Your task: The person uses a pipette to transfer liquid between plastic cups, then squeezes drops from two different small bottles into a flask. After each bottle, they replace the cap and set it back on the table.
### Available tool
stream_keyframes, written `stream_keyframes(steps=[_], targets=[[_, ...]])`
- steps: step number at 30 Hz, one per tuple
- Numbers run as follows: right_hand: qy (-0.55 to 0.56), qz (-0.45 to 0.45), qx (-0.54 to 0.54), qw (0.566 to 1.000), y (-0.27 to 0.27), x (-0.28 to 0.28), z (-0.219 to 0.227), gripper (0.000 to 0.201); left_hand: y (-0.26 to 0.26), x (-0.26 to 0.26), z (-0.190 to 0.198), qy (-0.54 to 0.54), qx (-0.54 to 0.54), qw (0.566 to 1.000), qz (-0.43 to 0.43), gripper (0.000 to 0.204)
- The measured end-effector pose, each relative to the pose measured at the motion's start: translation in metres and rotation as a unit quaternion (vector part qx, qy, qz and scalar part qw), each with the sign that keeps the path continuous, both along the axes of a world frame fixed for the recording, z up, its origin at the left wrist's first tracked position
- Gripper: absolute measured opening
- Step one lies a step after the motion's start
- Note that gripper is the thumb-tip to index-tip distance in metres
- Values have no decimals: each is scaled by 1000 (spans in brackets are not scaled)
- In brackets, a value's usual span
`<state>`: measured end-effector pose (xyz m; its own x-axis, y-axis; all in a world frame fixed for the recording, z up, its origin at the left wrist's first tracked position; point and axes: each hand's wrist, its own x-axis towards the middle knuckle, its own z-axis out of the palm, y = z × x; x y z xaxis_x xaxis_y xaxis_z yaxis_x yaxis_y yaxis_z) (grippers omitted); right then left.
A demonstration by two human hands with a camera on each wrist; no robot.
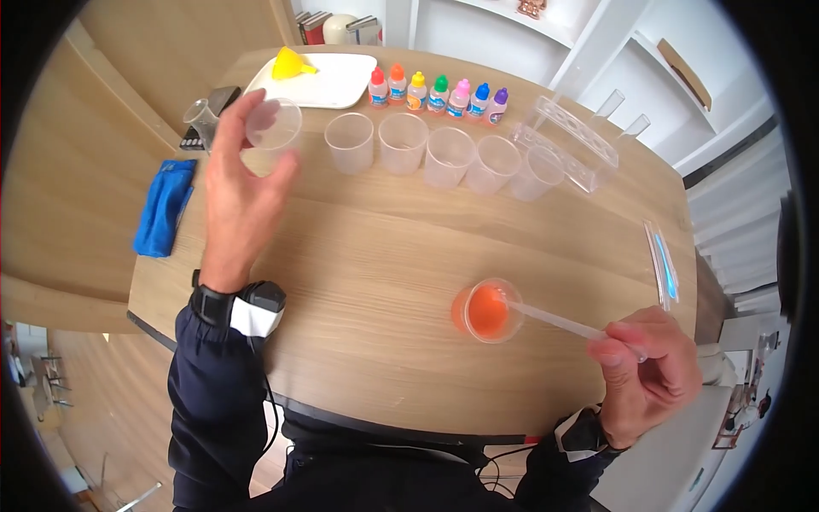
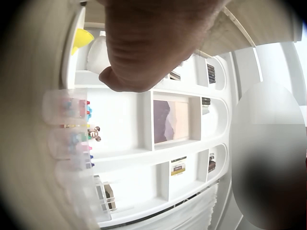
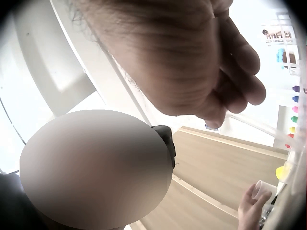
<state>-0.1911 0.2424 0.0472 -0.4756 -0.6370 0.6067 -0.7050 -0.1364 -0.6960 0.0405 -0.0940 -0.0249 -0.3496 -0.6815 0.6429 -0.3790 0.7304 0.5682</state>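
My left hand point(image 1: 243, 192) grips a clear plastic cup point(image 1: 277, 128) between thumb and fingers at the back left of the table. In the right wrist view that cup point(image 3: 263, 190) looks tilted in the hand. At the front right, my right hand point(image 1: 653, 367) pinches the end of a translucent white plastic stick point(image 1: 559, 321). The stick's far end reaches into another clear cup point(image 1: 513, 331) holding orange liquid point(image 1: 488, 311), which stands upright. Several clear cups point(image 1: 403, 143) stand in a row across the back, right of the left hand.
Behind the row stand several dropper bottles with coloured caps point(image 1: 438, 96). A white tray point(image 1: 345, 81) with a yellow funnel point(image 1: 290, 64) lies at the back left. A clear test-tube rack point(image 1: 572, 141) stands back right, blue cloth point(image 1: 165, 207) left, packaged sticks point(image 1: 663, 263) right.
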Motion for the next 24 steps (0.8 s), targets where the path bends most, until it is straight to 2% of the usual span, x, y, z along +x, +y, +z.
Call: stream_keyframes(steps=[5, 9, 15, 18, 21, 24], targets=[[-43, -10, -25, 999, -4, 2, -3, 28, -15, -4, -20, -27, 79, 996, -14, 69], [-37, -8, 3, 999, -4, -2, 1, 26, -17, -8, -25, -64, 146, 987, -28, 70], [7, 6, -3, 1000, -8, -8, -1, 27, -19, -8, -27, -111, 104, 988, -26, 79], [11, 16, -9, 1000, -9, -7, -1, 27, -13, -11, -23, -99, 53, 993, -36, 83], [9, 21, -8, 1000, -9, -7, 0, 28, -8, -18, -17, -132, -76, 988, -2, 84], [10, 19, -11, 1000, -9, -7, -1, 27, -4, -30, -6, -182, -136, 974, -15, 84]])
